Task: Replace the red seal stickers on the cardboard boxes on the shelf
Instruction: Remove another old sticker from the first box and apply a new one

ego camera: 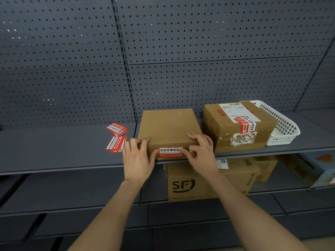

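Observation:
A flat cardboard box (168,127) lies on the grey shelf (63,151) with a red seal sticker (170,153) on its front face. My left hand (138,158) rests on the box's front left corner, thumb touching the sticker's left end. My right hand (201,151) lies over the front right corner, fingertips pinched at the sticker's right end. To the right stands a taller taped box (235,127) with a red seal sticker (245,125) folded over its top edge and a torn white patch below it.
Two piles of loose red stickers (117,136) lie on the shelf left of the flat box. A white plastic basket (282,124) stands at the far right. Below, an SF-marked box (190,182) and other cartons fill the lower shelf. A perforated back panel rises behind.

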`<state>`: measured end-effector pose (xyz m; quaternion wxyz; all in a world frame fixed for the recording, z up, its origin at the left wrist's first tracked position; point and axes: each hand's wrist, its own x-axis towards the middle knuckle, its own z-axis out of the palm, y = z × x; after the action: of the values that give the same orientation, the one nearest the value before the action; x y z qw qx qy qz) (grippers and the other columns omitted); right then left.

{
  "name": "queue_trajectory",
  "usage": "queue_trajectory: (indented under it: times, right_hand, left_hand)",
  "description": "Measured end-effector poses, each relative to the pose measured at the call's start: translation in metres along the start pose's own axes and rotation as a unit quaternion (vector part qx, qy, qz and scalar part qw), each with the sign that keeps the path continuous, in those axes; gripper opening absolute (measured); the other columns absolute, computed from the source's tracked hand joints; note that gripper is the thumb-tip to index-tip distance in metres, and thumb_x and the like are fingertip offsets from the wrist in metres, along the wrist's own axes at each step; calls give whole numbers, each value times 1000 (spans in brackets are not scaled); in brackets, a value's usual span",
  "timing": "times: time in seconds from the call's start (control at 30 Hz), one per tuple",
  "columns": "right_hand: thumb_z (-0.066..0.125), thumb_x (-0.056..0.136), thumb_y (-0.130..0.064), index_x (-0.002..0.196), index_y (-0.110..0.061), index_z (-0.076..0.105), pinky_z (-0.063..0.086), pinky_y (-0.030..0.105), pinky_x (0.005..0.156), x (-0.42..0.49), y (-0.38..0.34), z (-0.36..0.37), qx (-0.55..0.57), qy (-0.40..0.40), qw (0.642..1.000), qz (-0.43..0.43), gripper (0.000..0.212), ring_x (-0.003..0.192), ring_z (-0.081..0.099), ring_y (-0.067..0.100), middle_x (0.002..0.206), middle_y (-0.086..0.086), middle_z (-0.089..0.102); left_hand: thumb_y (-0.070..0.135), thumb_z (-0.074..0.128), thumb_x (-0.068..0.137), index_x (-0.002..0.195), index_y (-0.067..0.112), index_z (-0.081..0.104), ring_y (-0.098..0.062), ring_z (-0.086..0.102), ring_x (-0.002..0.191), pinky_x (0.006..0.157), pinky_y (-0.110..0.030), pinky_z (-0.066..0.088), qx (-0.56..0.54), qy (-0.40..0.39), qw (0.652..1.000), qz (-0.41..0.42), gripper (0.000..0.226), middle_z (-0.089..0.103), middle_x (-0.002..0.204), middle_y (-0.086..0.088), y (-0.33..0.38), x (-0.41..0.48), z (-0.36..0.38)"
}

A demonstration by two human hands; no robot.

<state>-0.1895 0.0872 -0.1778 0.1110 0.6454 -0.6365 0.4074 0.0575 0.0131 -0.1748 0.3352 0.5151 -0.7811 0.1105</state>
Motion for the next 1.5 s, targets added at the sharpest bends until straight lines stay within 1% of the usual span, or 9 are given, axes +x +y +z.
queue_trajectory:
  times: [0.37, 0.57, 0.7, 0.8, 1.03, 1.2, 1.33, 1.4, 1.5]
  right_hand:
    - [75, 92, -47, 56, -24, 51, 28, 39, 122, 5, -1, -1, 31, -15, 997, 63, 49, 139, 49, 6, 138, -12, 62]
    - [61, 106, -44, 87, -15, 60, 54, 38, 91, 52, -15, -32, 80, 42, 971, 219, 35, 89, 57, 4, 111, -2, 58]
    - [51, 111, -45, 141, -6, 49, 51, 42, 92, 76, -11, -40, 29, -136, 931, 338, 49, 116, 63, 33, 139, 18, 58]
    - [37, 114, -49, 151, 2, 46, 49, 43, 104, 87, -8, -38, 35, -244, 875, 416, 64, 132, 60, 38, 148, 23, 57]
    - [44, 113, -45, 140, -2, 55, 49, 39, 92, 87, 4, -36, 65, -237, 881, 404, 52, 109, 60, 29, 135, 17, 65]
    - [42, 98, -63, 148, -20, 55, 41, 53, 118, 110, -2, -54, 262, -132, 862, 413, 67, 135, 56, 28, 148, 3, 60]
    - [23, 96, -88, 160, -20, 44, 25, 63, 126, 133, -26, -75, 399, -76, 789, 461, 96, 154, 41, 29, 162, 7, 49]
    - [22, 94, -90, 161, -28, 40, 27, 67, 124, 130, -28, -79, 427, -71, 770, 469, 93, 151, 44, 30, 162, 7, 50]
    - [29, 97, -84, 145, -43, 48, 33, 69, 119, 124, -21, -72, 461, -68, 759, 455, 66, 130, 58, 27, 150, 5, 59]
  left_hand:
    - [62, 47, 106, 131, 22, 63, -24, 45, 107, 95, -45, 46, -5, -4, 1000, -14, 50, 46, 113, -3, 5, 5, 1]
    - [56, 43, 109, 137, 24, 56, -26, 47, 126, 111, -53, 46, -268, -23, 942, -200, 44, 46, 132, -4, -1, 49, 1]
    - [54, 42, 111, 165, 19, 36, -38, 36, 152, 125, -56, 33, -276, -159, 896, -310, 65, 36, 165, -15, -10, 73, 13]
    - [51, 46, 106, 144, 9, 61, -40, 57, 129, 111, -47, 46, -305, -223, 869, -319, 59, 62, 140, -20, -17, 79, 19]
    - [41, 56, 108, 149, 18, 62, -28, 64, 124, 108, -45, 51, -362, -223, 846, -322, 47, 69, 139, -4, -24, 75, 6]
    - [13, 62, 104, 148, 25, 62, -16, 63, 130, 105, -31, 50, -469, -117, 827, -288, 45, 69, 140, 6, -27, 93, -29]
    - [40, 40, 110, 111, 30, 76, -12, 60, 134, 120, -41, 40, -595, -107, 727, -325, 38, 76, 129, 10, -11, 113, -68]
    - [72, 28, 107, 128, 29, 72, -15, 44, 151, 132, -52, 18, -588, -123, 726, -335, 64, 64, 151, 2, -17, 115, -66]
    - [91, 23, 95, 156, 36, 54, -18, 40, 157, 133, -55, 20, -582, -152, 738, -307, 88, 56, 161, 2, -30, 116, -57]
